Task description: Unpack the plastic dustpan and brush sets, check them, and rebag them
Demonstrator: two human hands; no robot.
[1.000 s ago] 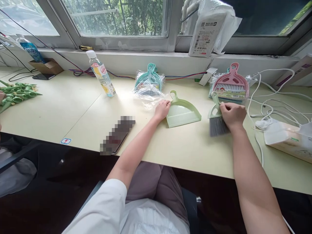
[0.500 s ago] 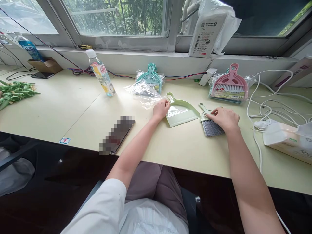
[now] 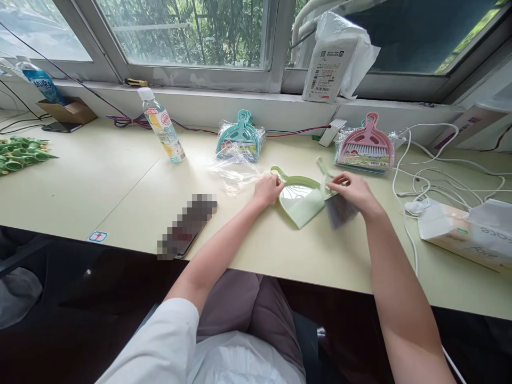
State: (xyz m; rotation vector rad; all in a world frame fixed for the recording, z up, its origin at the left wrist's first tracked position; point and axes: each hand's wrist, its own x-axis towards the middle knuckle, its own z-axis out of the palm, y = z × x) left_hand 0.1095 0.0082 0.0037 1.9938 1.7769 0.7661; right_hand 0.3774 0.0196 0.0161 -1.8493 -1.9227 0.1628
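A light green dustpan [image 3: 306,207] is near the middle of the table, its handle loop toward the window. My left hand [image 3: 269,190] is closed on the dustpan's left edge, just below the handle. In my right hand [image 3: 352,191] is a small green hand brush [image 3: 341,210] with grey bristles, pinched near its head. The brush is blurred by motion; its handle points up and away, and its left side overlaps the pan's right corner. A clear plastic wrapper [image 3: 236,173] lies just left of the dustpan.
Behind stand a wrapped teal dustpan set [image 3: 240,140] and a wrapped pink one [image 3: 366,149]. A drink bottle [image 3: 163,128] and a phone [image 3: 192,229] are to the left. White cables [image 3: 444,184] and a tissue pack [image 3: 460,232] occupy the right side.
The dustpan has turned, its front lip swinging toward me. The brush has moved left against the pan and tilted, its handle rising. The camera view has shifted slightly.
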